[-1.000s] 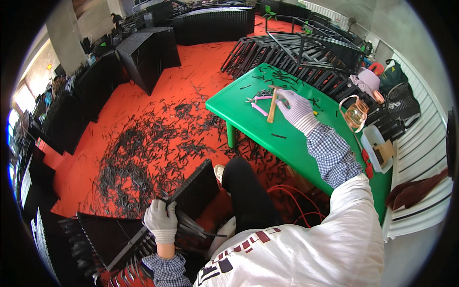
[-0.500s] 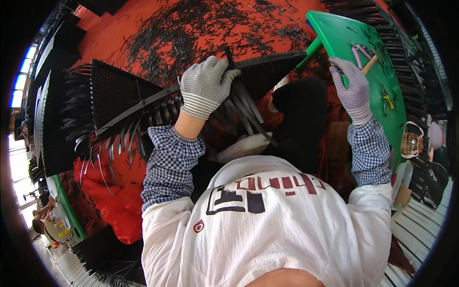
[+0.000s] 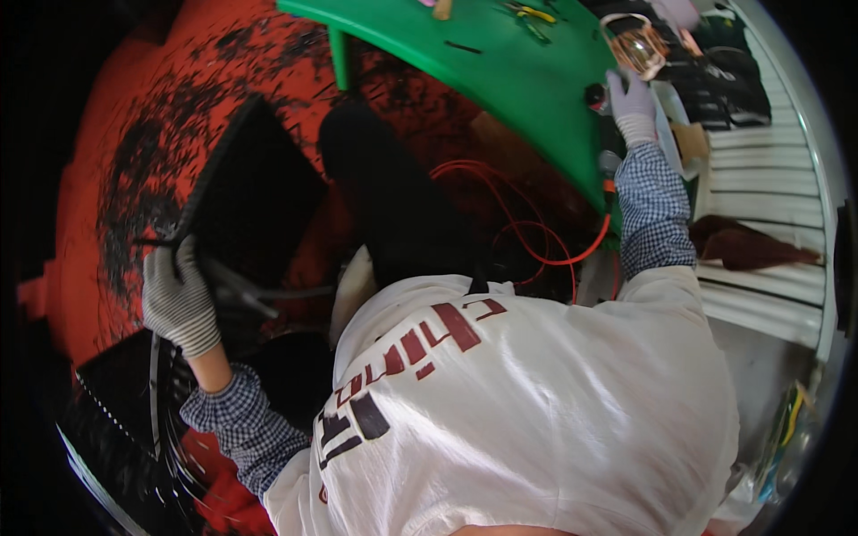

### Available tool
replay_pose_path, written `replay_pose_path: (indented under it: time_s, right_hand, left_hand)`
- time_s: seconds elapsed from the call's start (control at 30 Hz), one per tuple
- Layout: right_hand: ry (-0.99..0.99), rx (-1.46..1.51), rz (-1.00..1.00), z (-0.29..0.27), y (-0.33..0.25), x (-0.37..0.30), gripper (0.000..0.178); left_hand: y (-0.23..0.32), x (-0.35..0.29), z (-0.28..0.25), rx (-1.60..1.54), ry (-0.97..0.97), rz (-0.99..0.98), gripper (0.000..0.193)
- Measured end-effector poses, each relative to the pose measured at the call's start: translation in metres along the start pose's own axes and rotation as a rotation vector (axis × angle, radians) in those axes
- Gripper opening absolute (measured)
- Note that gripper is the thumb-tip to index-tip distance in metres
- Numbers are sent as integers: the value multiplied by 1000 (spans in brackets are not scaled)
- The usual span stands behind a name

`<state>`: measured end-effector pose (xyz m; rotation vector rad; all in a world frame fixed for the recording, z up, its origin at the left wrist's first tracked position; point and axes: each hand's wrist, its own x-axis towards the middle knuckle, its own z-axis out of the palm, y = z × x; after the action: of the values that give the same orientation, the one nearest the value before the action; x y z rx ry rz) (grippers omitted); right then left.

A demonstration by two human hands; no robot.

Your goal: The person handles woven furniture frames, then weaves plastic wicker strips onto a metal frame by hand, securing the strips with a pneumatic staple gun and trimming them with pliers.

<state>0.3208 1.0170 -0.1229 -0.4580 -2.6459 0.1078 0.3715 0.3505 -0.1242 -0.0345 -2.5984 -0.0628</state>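
Observation:
My left hand (image 3: 181,304), in a striped grey glove, is closed on the edge of a black woven panel (image 3: 259,179) with loose black strips. The panel stands tilted to the left of my knee, its lower part dark and partly hidden. My right hand (image 3: 633,103), also gloved, is at the right end of the green table (image 3: 527,89), fingers stretched out and apart. Just left of that hand is a dark hand tool (image 3: 610,143), joined by an orange fitting to a red hose (image 3: 559,261). Whether the hand touches the tool is unclear.
Yellow-and-green-handled pliers (image 3: 534,16) lie on the table. Beyond its right end stand a clear jug (image 3: 636,49) and a black bag (image 3: 724,85). A brown cloth (image 3: 751,243) lies on white slats. Black offcuts litter the red floor (image 3: 103,192).
The view has swung right. My right hand has gone from above the green table to beside the dark tool at its right end. My left hand still holds the black panel.

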Motion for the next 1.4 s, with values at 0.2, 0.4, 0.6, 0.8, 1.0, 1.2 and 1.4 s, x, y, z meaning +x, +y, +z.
replay_pose_path:
  time_s: [0.2,0.4,0.6,0.8,1.0,1.2,1.4]
  right_hand:
    - [-411,-435,406,5,28,-91,70]
    - [-444,-186,451,23,28,-82,68]
    - [-252,-95,431,54,50,-71,58]
    - [-240,1015,270,-7,-42,-49,50]
    - [-488,1658,-246,-71,-166,-31,18]
    - [-221,1028,-519,-50,-267,-65,18]
    - [-194,517,-1040,-19,-290,-93,38]
  left_hand:
    - [-12,-5,9,-57,4,-1,20]
    - [-20,-7,5,-34,-75,-43,24]
    - [-7,0,10,-122,4,-22,25]
    - [-16,-4,6,-214,60,-133,30]
    - [-8,-1,0,-499,39,-208,23]
    - [-14,7,7,-483,-158,-388,24]
    - [-3,22,9,-626,-379,-545,30]
